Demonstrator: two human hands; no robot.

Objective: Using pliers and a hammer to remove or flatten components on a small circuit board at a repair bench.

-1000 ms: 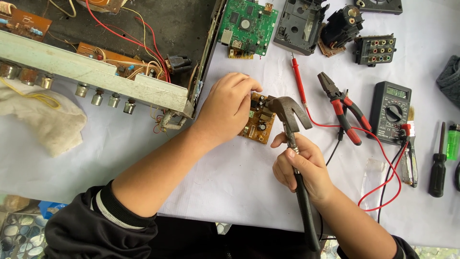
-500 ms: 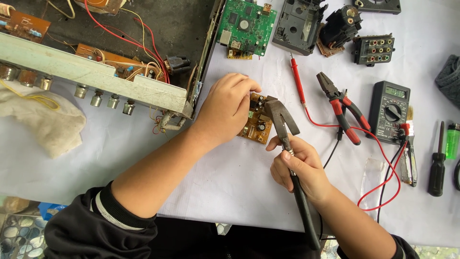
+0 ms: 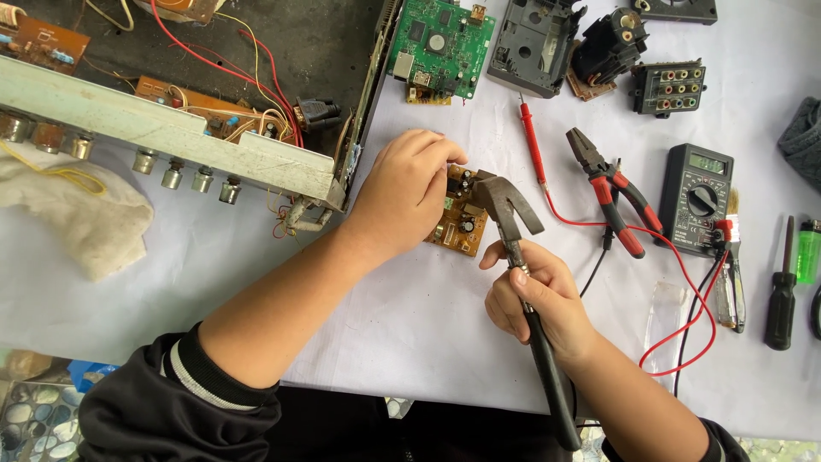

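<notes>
My left hand [image 3: 409,190] rests on a small brown circuit board [image 3: 462,224] on the white table cover, fingers pinching something at the board's top edge. My right hand [image 3: 534,295] grips the black handle of a claw hammer [image 3: 506,205] just below its steel neck. The hammer head lies over the board's right side, close to my left fingertips. The handle runs down past my wrist to the frame's bottom edge.
An opened amplifier chassis [image 3: 171,103] with red wires fills the upper left. A green circuit board [image 3: 443,44], black plastic parts [image 3: 534,41], red-handled pliers [image 3: 611,190], a multimeter [image 3: 697,197] with red probe [image 3: 532,141], a screwdriver [image 3: 780,291] and a white cloth [image 3: 81,218] lie around.
The hammer head has shifted slightly left and down over the board. My left hand has kept its place on the board.
</notes>
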